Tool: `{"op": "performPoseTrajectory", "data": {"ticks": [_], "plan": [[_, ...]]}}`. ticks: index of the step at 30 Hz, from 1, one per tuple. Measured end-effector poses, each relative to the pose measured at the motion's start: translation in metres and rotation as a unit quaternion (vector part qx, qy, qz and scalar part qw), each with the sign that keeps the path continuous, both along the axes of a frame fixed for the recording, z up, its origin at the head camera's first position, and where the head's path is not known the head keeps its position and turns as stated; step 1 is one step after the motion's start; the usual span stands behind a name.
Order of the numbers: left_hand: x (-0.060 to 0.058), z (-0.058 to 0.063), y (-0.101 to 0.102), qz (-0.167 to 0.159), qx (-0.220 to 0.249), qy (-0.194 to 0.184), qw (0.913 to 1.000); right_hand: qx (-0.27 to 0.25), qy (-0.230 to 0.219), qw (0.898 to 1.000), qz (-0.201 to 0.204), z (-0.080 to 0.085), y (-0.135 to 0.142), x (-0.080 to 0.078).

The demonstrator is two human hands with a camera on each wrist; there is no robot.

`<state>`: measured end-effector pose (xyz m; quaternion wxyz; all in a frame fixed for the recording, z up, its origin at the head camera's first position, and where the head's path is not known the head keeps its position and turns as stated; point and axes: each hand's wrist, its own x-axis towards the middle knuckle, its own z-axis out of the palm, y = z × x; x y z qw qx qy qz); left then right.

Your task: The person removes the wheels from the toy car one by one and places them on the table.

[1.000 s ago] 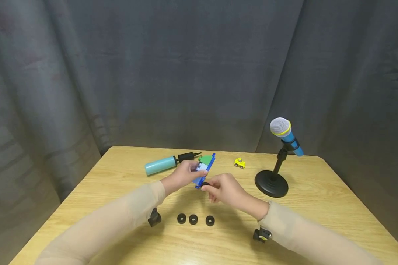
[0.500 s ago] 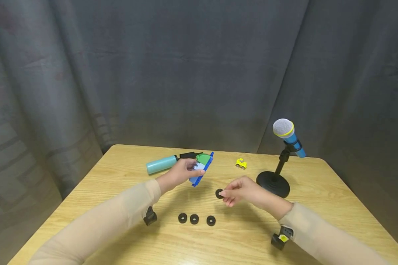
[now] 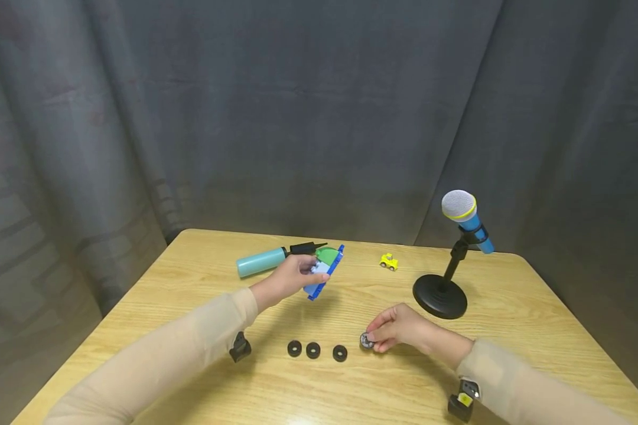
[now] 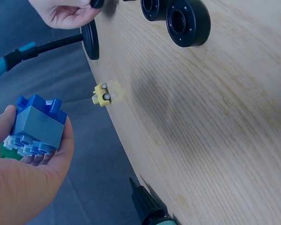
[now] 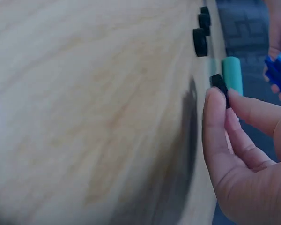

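My left hand (image 3: 289, 281) holds a toy-brick build up off the table, thumb on one side and fingers on the other. It has a dark blue base (image 3: 334, 270), light blue bricks (image 4: 39, 126) and a green piece (image 3: 328, 255). Low over the table at front right, my right hand (image 3: 401, 327) pinches a small black toy wheel (image 3: 366, 340) between thumb and fingertips. Just left of it lie a near wheel (image 3: 339, 353), a middle wheel (image 3: 313, 350) and a far-left wheel (image 3: 295, 348), in a loose row. Whether the pinched wheel touches the table I cannot tell.
A teal hand pump (image 3: 261, 262) with a black nozzle lies behind my left hand. At the back stands a small yellow toy car (image 3: 389, 262). To the right, a toy microphone (image 3: 459, 205) sits on a stand with a round black base (image 3: 439, 296). Grey curtains (image 3: 298, 118) hang behind the table.
My right hand has drawn the wheel away from the brick build, moving right and toward the front, beside the row of wheels. The left hand still holds the build, shifted slightly left.
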<state>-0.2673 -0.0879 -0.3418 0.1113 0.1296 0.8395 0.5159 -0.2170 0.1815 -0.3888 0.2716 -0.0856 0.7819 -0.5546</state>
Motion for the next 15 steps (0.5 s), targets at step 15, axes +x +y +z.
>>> {"op": "performPoseTrajectory", "data": {"ticks": [15], "plan": [[0.002,0.000,0.000,-0.010,-0.001,-0.003,0.9999,0.073,0.059,0.995,-0.024,-0.005,-0.005,0.015]]}}
